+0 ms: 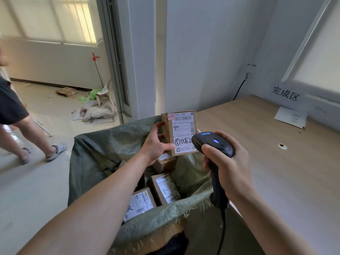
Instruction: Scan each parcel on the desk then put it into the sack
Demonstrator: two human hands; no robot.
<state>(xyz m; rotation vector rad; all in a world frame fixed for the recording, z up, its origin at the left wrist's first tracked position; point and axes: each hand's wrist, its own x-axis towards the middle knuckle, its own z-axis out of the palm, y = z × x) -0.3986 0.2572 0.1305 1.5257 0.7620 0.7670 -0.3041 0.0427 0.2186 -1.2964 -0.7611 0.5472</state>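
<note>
The left hand [156, 144] is gripping one parcel [181, 129] upright above the open sack [103, 144]. The right hand [228, 166] is clasping one scanner [213, 144] (blue light glowing) just beside that parcel. Three more parcels [165, 188] are lying inside the sack, beside the bench [276, 162].

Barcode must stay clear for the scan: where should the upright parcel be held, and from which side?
Grip the parcel by its bare left edge, coming from the left, as the left hand does: thumb on the front, fingers round the side. The label fills the front's right, and the scanner faces it.
</note>
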